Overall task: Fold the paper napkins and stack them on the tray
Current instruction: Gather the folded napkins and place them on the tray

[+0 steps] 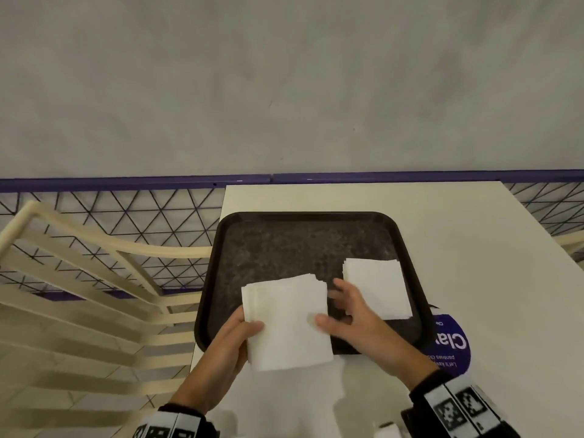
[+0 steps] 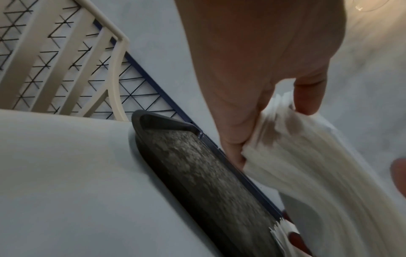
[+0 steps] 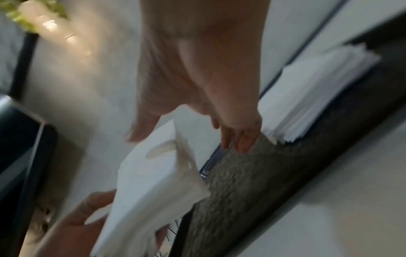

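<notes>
A dark speckled tray [image 1: 209, 279] lies on the white table [image 1: 474, 241]. On its right part sits a stack of folded white napkins [image 1: 377, 287], which shows at the upper right of the right wrist view [image 3: 312, 97]. My left hand [image 1: 249, 333] grips a thick bundle of white napkins [image 1: 287, 324] by its left edge, thumb on top, above the tray's near rim; the left wrist view shows this grip [image 2: 252, 107] on the layered bundle [image 2: 307, 156]. My right hand [image 1: 335, 306] is open just right of the bundle. Its thumb touches the bundle's right edge and its fingers spread over the tray [image 3: 263, 182].
A cream slatted chair [image 1: 94, 279] stands left of the table. Behind runs a purple rail [image 1: 126, 181] with black wire mesh. A round blue sticker [image 1: 452, 346] lies on the table right of the tray. A dark flat device [image 3: 22, 139] lies near me.
</notes>
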Available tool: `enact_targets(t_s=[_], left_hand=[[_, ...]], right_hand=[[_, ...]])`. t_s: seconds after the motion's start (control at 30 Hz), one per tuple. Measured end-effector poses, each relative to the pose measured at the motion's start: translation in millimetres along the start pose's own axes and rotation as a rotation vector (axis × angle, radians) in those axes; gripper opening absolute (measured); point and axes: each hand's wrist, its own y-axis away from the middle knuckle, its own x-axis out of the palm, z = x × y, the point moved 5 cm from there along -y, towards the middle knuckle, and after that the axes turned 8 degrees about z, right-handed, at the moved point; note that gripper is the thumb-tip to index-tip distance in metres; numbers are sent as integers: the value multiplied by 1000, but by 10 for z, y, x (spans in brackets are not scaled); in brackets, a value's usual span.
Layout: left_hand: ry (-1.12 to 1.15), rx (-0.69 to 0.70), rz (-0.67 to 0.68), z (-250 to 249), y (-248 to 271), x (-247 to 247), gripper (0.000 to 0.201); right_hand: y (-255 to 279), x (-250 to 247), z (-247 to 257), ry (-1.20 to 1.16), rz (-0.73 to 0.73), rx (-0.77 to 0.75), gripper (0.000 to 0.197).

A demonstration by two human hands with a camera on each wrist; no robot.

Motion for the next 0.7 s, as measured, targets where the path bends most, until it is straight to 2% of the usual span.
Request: enact_targets(t_s=[0.03, 0.1, 0.17, 0.23, 0.4, 0.47, 0.53, 0.6, 0.7], left_hand=[[-40, 20, 15, -23, -17, -7, 27], [-126, 50, 38, -59, -55, -21, 30], [-175, 76, 31, -85, -96, -39, 28], [-238, 129, 4, -130, -145, -42, 32], [-363, 237, -67, -124, -308, 7, 52], [-379, 226, -68, -55, -397, 19, 63], [-376, 200, -49, 36, -487, 10, 71], [-389, 197, -44, 99, -554, -7, 70], [-409, 223, -64, 115, -603, -2, 65]], right_hand=[[-34, 94, -32, -66, 97, 31, 107], [-106, 173, -45, -84, 169, 28, 82], [-172, 194, 4, -4, 123, -23, 56], [-238, 192, 66, 92, 32, -83, 48], [-387, 160, 87, 277, -198, -174, 48], [-447, 177, 44, 276, -198, -175, 54], [-511, 217, -53, 260, -127, -142, 69], [-555, 234, -142, 239, -93, -129, 80], [-585, 209, -192, 104, -166, -154, 79]])
